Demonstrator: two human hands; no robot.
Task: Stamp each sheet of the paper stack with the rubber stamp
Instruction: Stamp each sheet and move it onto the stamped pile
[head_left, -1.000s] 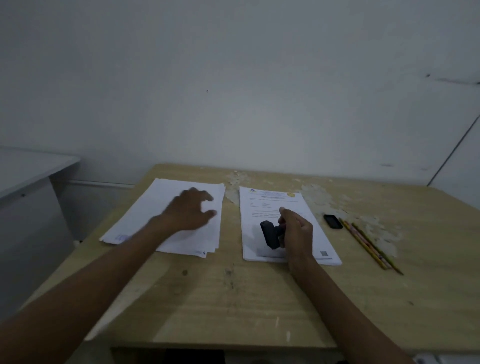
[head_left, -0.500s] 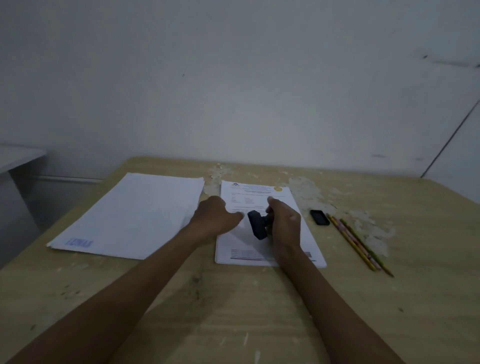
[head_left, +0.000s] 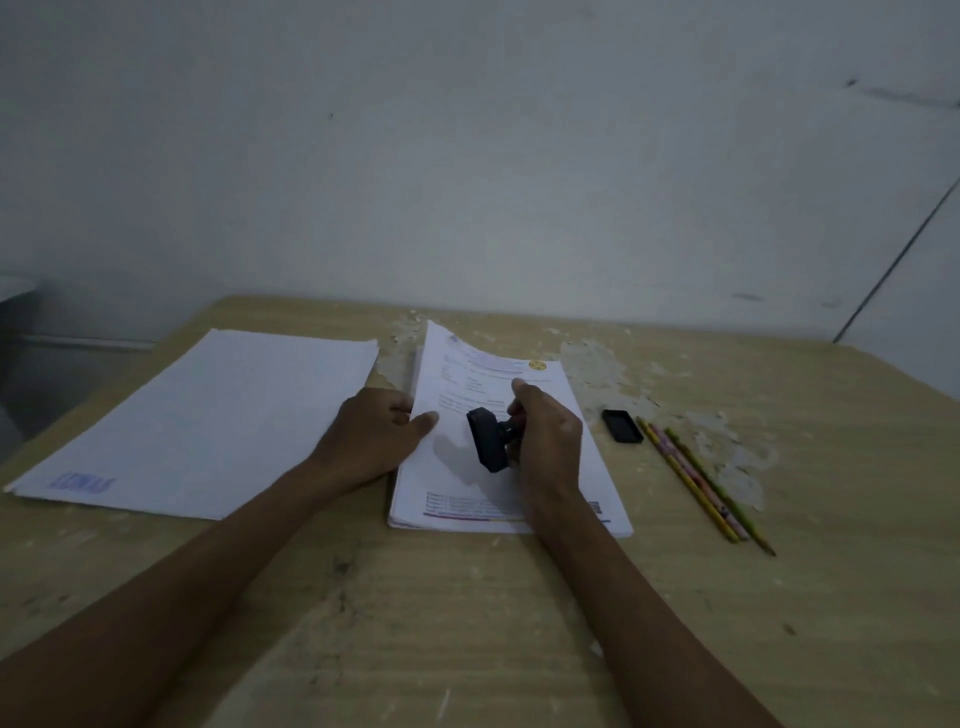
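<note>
From the head view, my right hand (head_left: 548, 436) grips the black rubber stamp (head_left: 487, 439) over the white printed paper stack (head_left: 467, 493) at twelve o'clock on the worn wooden tabletop (head_left: 467, 597); my left hand (head_left: 376, 434) pinches the top sheet's lifted left edge; stamped white sheets (head_left: 208, 415) lie at ten o'clock.

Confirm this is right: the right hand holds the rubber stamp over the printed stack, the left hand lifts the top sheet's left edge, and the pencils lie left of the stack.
One thing is wrong: the pencils lie right of the printed stack, beyond the small black object, as the head view shows. The right hand does hold the rubber stamp, and the left hand lifts the top sheet's left edge.
</note>
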